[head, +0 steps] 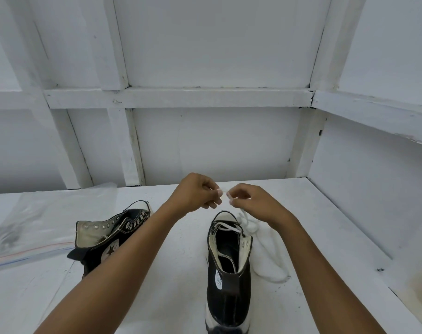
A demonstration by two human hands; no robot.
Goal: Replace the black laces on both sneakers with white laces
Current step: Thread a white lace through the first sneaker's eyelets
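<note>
Two black high-top sneakers stand on the white table. The right sneaker (228,268) points away from me, with a white lace (265,251) crossed through its lowest eyelets and trailing loose on the table to its right. The left sneaker (108,239) lies tipped open with no lace in its eyelets. Above the right sneaker's toe, my left hand (197,191) and my right hand (249,201) meet, each pinching the white lace near its ends.
A clear zip bag (31,227) with something dark inside lies at the left of the table (176,280). White framed walls close in behind and on the right. A brownish stain marks the wall at the lower right.
</note>
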